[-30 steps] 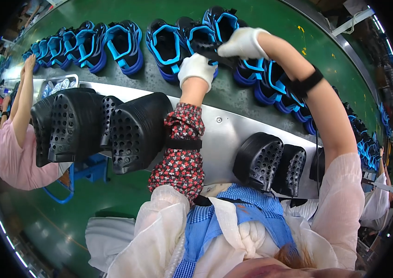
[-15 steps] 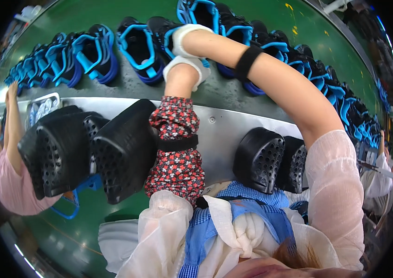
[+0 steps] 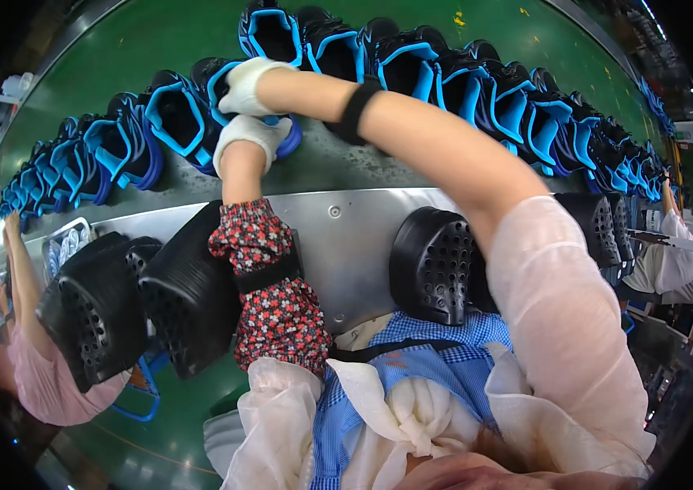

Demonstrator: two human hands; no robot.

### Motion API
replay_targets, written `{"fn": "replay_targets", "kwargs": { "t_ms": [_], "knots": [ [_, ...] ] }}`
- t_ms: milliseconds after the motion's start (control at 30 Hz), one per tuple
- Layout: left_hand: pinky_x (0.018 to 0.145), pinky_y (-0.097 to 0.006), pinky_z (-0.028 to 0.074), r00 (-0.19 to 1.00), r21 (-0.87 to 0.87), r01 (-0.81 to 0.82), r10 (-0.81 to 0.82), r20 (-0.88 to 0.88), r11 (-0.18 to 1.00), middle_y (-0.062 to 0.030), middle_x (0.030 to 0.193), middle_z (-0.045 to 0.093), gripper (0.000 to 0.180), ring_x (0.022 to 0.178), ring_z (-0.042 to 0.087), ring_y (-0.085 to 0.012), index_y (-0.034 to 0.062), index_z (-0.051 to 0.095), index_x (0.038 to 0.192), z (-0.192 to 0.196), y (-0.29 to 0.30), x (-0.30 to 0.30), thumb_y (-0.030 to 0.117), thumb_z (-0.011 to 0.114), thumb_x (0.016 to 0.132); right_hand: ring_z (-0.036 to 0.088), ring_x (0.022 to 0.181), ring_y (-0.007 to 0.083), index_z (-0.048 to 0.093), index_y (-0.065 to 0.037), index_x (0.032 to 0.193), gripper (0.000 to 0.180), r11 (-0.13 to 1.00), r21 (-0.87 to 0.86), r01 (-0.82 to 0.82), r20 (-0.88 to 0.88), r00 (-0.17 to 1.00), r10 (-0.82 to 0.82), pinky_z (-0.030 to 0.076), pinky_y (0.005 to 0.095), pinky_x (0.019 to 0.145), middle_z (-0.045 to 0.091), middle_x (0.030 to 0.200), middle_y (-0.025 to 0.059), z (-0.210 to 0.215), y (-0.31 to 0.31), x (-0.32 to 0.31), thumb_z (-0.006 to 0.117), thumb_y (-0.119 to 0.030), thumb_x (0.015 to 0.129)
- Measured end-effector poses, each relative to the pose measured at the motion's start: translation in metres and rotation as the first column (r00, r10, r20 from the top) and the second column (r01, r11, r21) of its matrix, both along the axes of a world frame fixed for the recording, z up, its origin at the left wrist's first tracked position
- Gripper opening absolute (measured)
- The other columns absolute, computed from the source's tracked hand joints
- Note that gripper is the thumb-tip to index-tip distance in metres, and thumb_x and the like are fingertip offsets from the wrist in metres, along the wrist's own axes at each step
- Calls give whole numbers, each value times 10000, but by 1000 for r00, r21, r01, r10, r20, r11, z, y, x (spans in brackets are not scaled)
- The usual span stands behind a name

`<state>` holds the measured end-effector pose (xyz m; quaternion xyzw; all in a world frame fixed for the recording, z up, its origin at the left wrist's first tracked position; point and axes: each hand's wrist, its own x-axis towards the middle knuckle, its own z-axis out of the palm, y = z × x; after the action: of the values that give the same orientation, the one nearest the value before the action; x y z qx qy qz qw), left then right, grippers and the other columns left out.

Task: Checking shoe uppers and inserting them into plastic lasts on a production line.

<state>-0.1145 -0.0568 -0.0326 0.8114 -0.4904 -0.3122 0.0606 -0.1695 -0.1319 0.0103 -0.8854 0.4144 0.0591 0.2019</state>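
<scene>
Fingers of both white-gloved hands are curled onto one black-and-blue shoe [image 3: 224, 98] on the green conveyor belt [image 3: 158, 33]. The left hand [image 3: 252, 133] closes on the near side; the right hand [image 3: 247, 84] reaches across and closes on the top. The shoe stands in a long row of like shoes [image 3: 444, 73], close to its neighbour [image 3: 171, 118] on the left.

The risk, by judgement, is knocking that neighbour over, since the gap between them is slim and the crossed right forearm hides part of the row. Nearer the body, the metal ledge [image 3: 346, 220] carries black perforated moulds [image 3: 432, 265], leaving only a narrow strip of bare belt for drawing the shoe back. A co-worker's arm [image 3: 24, 269] reaches in at far left.
</scene>
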Motion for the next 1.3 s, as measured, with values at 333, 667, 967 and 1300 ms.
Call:
{"fn": "replay_targets", "kwargs": {
  "t_ms": [333, 667, 967, 1300],
  "knots": [
    [869, -385, 505, 907, -673, -84, 337, 254, 735, -129, 1084, 639, 343, 1008, 610, -289, 75, 676, 1018, 51, -10, -46, 357, 605, 836, 634, 931, 333, 647, -100, 1086, 407, 959, -281, 30, -248, 963, -103, 509, 418, 814, 662, 952, 176, 93, 83, -223, 558, -406, 833],
    [969, -376, 442, 896, -112, 151, -88, 435, 982, -171, 1201, 624, 511, 1080, 622, -321, 33, 618, 1182, 53, -69, -57, 354, 543, 792, 590, 1103, 270, 608, -177, 1233, 556, 997, -12, 80, -287, 954, -80, 496, 373, 898, 594, 1233, 69, 34, 48, -212, 626, -454, 751],
    [945, -393, 430, 907, -239, 66, 42, 420, 969, -200, 1085, 660, 479, 1039, 608, -370, 132, 677, 1083, 43, -35, -87, 464, 492, 792, 619, 1008, 321, 662, -88, 1124, 595, 998, 5, -70, -298, 952, 68, 506, 395, 840, 658, 1082, 132, 39, 17, -265, 578, -543, 749],
    [893, -404, 466, 943, -245, 278, -215, 253, 929, -178, 1019, 678, 640, 974, 632, -375, 95, 703, 984, 43, -5, -172, 643, 434, 791, 597, 1025, 294, 630, -59, 1089, 567, 992, -123, 17, -361, 931, -60, 484, 371, 869, 594, 1140, 95, 42, 22, -373, 720, -465, 703]
  ]
}}
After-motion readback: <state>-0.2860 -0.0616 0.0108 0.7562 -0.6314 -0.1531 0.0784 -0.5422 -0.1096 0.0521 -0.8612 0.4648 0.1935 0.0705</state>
